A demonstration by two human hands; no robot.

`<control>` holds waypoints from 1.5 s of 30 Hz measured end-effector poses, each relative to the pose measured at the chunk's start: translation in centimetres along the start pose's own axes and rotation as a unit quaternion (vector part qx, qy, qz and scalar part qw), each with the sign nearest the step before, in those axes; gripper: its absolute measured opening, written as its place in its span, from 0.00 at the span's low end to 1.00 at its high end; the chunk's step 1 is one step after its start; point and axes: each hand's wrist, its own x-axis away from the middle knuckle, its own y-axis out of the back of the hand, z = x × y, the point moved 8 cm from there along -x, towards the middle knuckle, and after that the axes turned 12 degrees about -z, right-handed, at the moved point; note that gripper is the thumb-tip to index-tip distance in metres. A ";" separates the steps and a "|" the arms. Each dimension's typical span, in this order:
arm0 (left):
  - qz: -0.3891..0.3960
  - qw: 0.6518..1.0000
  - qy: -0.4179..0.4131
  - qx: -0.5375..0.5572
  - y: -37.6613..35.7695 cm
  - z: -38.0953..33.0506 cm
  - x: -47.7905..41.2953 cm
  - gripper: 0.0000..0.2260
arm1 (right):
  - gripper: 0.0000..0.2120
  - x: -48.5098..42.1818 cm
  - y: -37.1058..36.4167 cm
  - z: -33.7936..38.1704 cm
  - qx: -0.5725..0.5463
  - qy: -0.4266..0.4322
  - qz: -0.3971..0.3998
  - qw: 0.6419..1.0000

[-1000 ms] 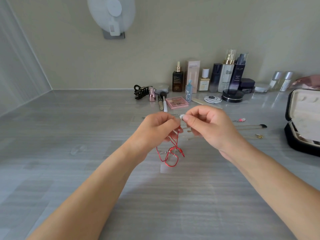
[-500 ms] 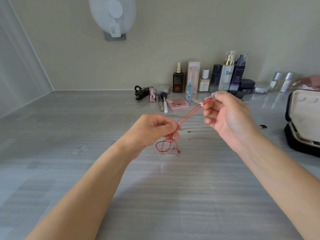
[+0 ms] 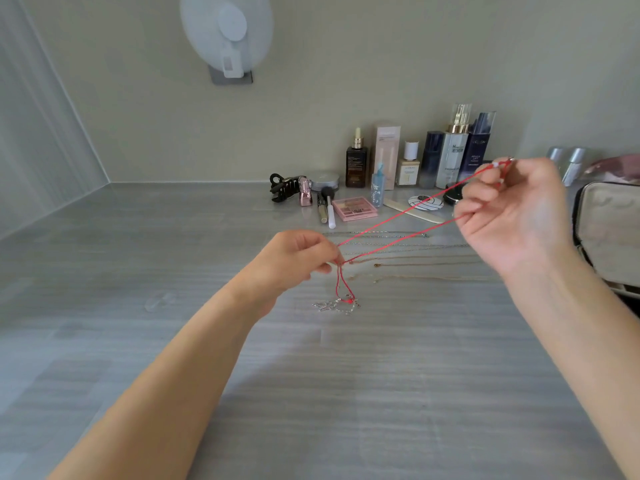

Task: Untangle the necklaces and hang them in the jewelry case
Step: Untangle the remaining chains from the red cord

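On grey table point(image 3: 138, 271), jewelry case point(image 3: 609, 230) open at right edge. Right hand point(image 3: 516, 216) raised, fingers curled on red cord necklace point(image 3: 391, 226); left hand point(image 3: 294, 258) pinches it low, above silver chain point(image 3: 334, 305) tangle lying on table. Pull gently, or knot likely tightens.

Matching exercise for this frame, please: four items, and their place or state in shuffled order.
1 red cord
2 silver chain tangle
3 jewelry case
4 hair claw

A heaped below the cord's hanging loop
B black, left of the cosmetics
C stretched between left hand and right hand
D open, at the right edge

Pairs: 1-C, 2-A, 3-D, 4-B
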 end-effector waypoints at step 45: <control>0.077 0.985 0.060 0.146 -1.5 0.9 0.3 0.07 | 0.05 4.4 2.2 -7.8 0.698 -0.147 0.367 0.596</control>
